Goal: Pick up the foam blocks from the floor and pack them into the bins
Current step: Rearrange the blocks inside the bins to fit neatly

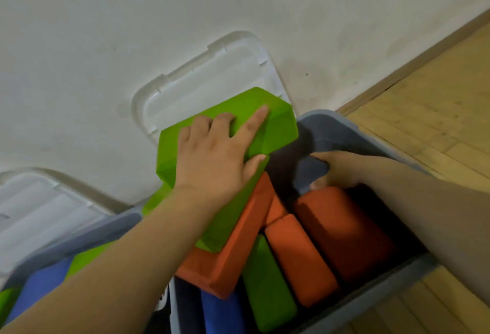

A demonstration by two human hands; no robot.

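My left hand (212,156) holds a green foam block (275,127) above the far left corner of the right grey bin (397,275). Its fingers are spread over the top face and its thumb is hooked under the edge. Inside that bin my right hand (342,169) grips the end of a blue-grey block (310,174), thumb above and fingers below. Three orange blocks (342,230), a green block (267,291) and a blue block (220,312) lie packed in this bin. A second green block (225,225) leans under my left forearm.
The left grey bin (87,235) holds blue (42,286) and green blocks. Two clear lids (212,79) lean against the white wall behind the bins. Wooden floor (424,111) lies to the right.
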